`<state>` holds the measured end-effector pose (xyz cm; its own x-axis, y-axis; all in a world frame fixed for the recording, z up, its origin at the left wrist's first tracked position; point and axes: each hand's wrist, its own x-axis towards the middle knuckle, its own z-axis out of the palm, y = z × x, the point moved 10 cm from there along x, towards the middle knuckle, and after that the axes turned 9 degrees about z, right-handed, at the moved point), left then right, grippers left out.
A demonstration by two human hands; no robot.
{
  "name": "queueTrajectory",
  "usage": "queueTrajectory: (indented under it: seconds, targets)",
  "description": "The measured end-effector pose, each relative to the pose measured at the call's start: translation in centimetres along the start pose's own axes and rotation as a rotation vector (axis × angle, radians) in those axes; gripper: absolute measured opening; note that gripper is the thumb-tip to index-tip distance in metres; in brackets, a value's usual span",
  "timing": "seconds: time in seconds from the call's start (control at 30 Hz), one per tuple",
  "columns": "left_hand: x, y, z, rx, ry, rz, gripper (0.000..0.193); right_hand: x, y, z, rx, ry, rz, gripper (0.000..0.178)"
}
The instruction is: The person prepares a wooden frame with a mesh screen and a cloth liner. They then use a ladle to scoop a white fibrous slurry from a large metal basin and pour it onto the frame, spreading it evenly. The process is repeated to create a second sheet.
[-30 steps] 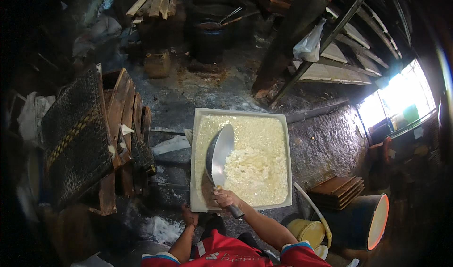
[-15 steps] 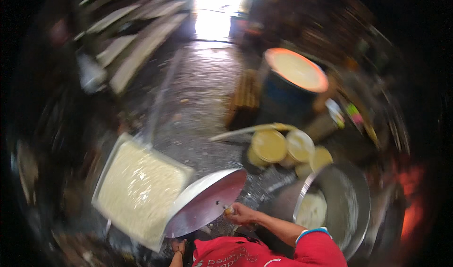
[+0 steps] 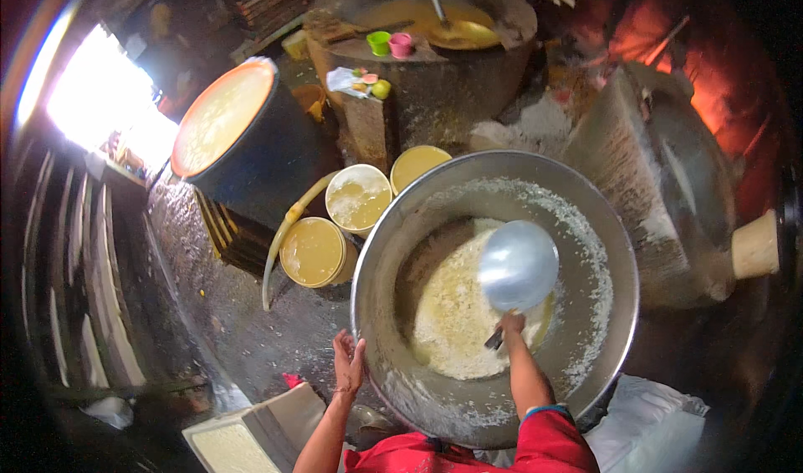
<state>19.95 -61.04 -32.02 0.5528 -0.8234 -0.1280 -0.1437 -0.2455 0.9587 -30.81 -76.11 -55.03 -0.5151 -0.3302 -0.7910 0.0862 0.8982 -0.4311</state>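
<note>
A large round metal scoop (image 3: 519, 264) is in my right hand (image 3: 512, 324), its dark handle end sticking out below my closed fingers. The scoop's shiny rounded side faces up. It hangs inside a big metal vat (image 3: 615, 247), over a pale, curdled-looking mass (image 3: 456, 318) in yellowish liquid. Pale crumbs cling to the vat's inner wall. At the vat's left rim, my left hand (image 3: 347, 364) holds nothing, with thumb and fingers apart. Whether it touches the rim, I cannot tell. Partly cut off at the lower left is a tray (image 3: 230, 446) of white, smooth-surfaced stuff.
Several buckets (image 3: 314, 253) of yellowish liquid stand left of the vat, beside a pale hose (image 3: 280, 235). Behind them is a dark barrel (image 3: 272, 143) with an orange rim. A stone stove (image 3: 452, 88) stands at the back, and fire glows (image 3: 661, 42) at the far right.
My view has turned right, from the tray to the vat. The scoop has gone from tilted beside the tray to inside the vat. My left hand has come up beside the rim.
</note>
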Motion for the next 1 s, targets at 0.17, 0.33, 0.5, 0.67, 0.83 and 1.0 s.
queueTrajectory:
  seconds: [0.17,0.33,0.5,0.67,0.83,1.0]
  targets:
    - [2.7,4.5,3.0,0.440,0.088,0.018,0.068,12.5,-3.0,3.7,-0.473,0.500,0.006,0.056]
    - [4.8,-1.4,6.1,0.232,0.054,-0.150,0.071,30.2,0.1,1.3,-0.371,1.043,-0.487,0.021]
    - [1.4,1.2,2.5,0.558,0.284,-0.239,0.083,23.0,7.5,31.2,0.642,-1.098,0.489,0.010]
    - [1.6,0.5,1.9,0.578,0.318,-0.243,0.086,20.0,8.4,31.0,-0.050,-0.924,0.212,0.016]
    - [4.4,1.7,4.4,0.423,0.197,-0.190,0.062,17.0,10.9,26.6,-0.325,-1.149,0.281,0.018]
    - [3.3,2.1,2.6,0.379,0.131,-0.234,0.048,9.3,8.6,18.1,-0.577,-1.281,0.281,0.023]
